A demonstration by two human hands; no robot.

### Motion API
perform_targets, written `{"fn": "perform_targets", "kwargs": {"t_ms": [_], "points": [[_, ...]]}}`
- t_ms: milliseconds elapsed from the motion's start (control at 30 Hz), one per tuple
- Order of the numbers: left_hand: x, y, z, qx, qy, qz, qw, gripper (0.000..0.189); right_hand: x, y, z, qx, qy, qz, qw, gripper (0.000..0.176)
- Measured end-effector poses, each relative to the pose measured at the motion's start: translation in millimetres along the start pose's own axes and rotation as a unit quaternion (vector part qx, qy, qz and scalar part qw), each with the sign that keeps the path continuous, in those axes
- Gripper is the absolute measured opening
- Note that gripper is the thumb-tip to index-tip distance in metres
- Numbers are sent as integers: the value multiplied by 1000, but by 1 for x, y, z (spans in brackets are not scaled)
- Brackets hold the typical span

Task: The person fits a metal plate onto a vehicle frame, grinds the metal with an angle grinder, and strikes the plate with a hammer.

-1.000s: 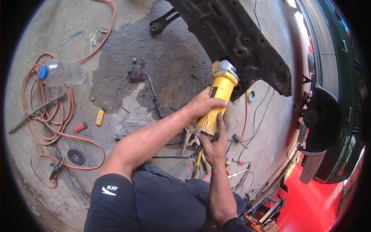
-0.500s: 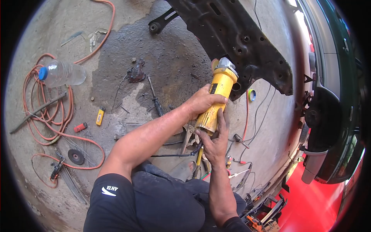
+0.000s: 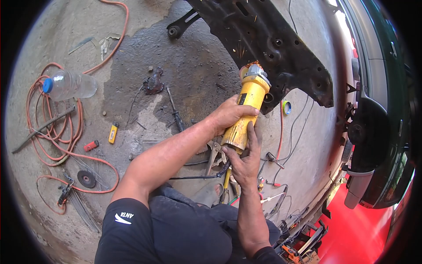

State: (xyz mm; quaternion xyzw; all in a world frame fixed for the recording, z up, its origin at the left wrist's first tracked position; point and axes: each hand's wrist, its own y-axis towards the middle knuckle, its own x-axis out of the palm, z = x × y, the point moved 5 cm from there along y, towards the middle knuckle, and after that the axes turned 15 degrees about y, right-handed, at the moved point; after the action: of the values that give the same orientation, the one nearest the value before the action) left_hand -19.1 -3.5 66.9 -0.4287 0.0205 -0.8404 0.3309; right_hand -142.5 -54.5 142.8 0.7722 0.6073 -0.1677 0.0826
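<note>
While sparks (image 3: pixel 256 64) fly, the yellow grinder (image 3: pixel 252 94) sits within the left hand (image 3: pixel 231 115), fingers wrapped round its middle, and the right hand's (image 3: pixel 246 163) fingers hold its rear end. Its disc (image 3: pixel 242 71) seems to meet the dark metal part (image 3: pixel 288 64), contact half hidden.

The concrete floor (image 3: pixel 39 189), stained by a dark patch (image 3: pixel 184 61), carries a coiled orange hose (image 3: pixel 81 121), a capped bottle (image 3: pixel 75 84), a black disc (image 3: pixel 86 178) and a screwdriver (image 3: pixel 178 119).
</note>
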Motion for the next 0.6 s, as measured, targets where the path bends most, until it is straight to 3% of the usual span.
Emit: {"fn": "perform_targets", "kwargs": {"t_ms": [600], "points": [[0, -4, 7, -13, -21, 5, 1000, 55, 3, 6, -13, 6, 12, 3, 1000, 98]]}}
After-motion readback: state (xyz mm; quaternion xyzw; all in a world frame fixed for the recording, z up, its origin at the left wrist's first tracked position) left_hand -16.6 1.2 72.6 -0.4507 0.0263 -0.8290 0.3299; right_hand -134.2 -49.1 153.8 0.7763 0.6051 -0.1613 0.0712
